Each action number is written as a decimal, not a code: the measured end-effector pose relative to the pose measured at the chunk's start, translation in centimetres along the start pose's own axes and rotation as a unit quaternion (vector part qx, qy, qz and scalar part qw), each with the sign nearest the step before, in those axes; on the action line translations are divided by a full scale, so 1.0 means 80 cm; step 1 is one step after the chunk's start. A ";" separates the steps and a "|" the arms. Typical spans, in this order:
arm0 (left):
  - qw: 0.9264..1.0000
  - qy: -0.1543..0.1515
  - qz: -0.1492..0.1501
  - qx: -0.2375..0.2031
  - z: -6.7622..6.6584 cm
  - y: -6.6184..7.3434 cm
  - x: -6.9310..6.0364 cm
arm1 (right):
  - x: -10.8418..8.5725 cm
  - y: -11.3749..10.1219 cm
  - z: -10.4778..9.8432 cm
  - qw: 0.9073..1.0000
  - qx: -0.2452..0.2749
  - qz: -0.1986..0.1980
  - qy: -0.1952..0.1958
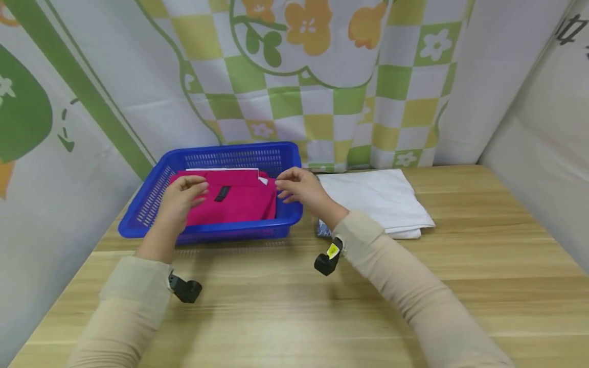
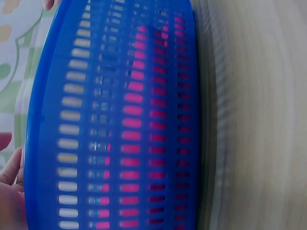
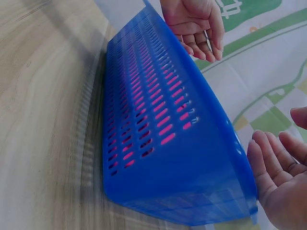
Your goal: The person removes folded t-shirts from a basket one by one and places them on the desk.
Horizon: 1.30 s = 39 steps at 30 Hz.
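A folded bright pink garment (image 1: 239, 202) with a small black tag lies in a blue plastic basket (image 1: 239, 230). Over the basket's left part hovers my left hand (image 1: 180, 199), fingers loosely bent and holding nothing. My right hand (image 1: 306, 190) is above the basket's right rim, its fingers relaxed and nothing between them. In the right wrist view, both the right hand (image 3: 278, 177) and the left hand (image 3: 199, 24) show beyond the basket's side (image 3: 144, 110). Pink cloth shows through the slots in the left wrist view.
A folded white cloth (image 1: 372, 197) lies on the wooden table (image 1: 294, 306) to the right of the basket. Something white (image 1: 221, 169) shows behind the pink garment in the basket. A patterned curtain (image 1: 313, 102) hangs behind the table.
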<state>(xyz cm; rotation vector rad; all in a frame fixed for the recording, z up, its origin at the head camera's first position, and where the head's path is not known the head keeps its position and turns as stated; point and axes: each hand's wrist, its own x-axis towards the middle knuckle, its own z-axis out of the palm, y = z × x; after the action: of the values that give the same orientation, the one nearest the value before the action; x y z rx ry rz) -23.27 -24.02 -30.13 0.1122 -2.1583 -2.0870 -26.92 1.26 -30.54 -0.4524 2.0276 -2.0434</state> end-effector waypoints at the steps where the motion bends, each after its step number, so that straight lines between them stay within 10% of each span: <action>1: 1.000 0.009 0.001 -0.006 -0.003 0.000 0.001 | 0.002 0.000 0.002 1.000 -0.004 -0.001 -0.004; 8: 0.998 0.063 -0.011 -0.008 -0.029 0.001 0.007 | 0.014 0.003 0.018 0.999 -0.021 0.001 -0.030; 15: 0.988 0.096 -0.031 0.114 -0.048 0.002 0.013 | 0.026 0.007 0.032 0.998 -0.037 0.034 -0.039; 21: 0.957 0.119 -0.051 0.258 -0.059 -0.003 0.018 | 0.032 0.008 0.040 0.994 -0.057 0.076 -0.061; 29: 0.932 0.134 -0.044 0.334 -0.069 -0.012 0.026 | 0.035 0.009 0.059 0.985 -0.079 0.119 -0.093; 39: 0.880 0.102 -0.042 0.462 -0.068 -0.021 0.046 | 0.045 0.010 0.074 0.964 -0.141 0.224 -0.032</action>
<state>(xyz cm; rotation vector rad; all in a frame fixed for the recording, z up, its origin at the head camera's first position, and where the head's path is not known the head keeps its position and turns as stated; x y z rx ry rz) -26.19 -30.00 -31.48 0.4918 -2.8071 -0.8273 -28.12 -5.63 -31.16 -0.0858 2.1491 -1.4671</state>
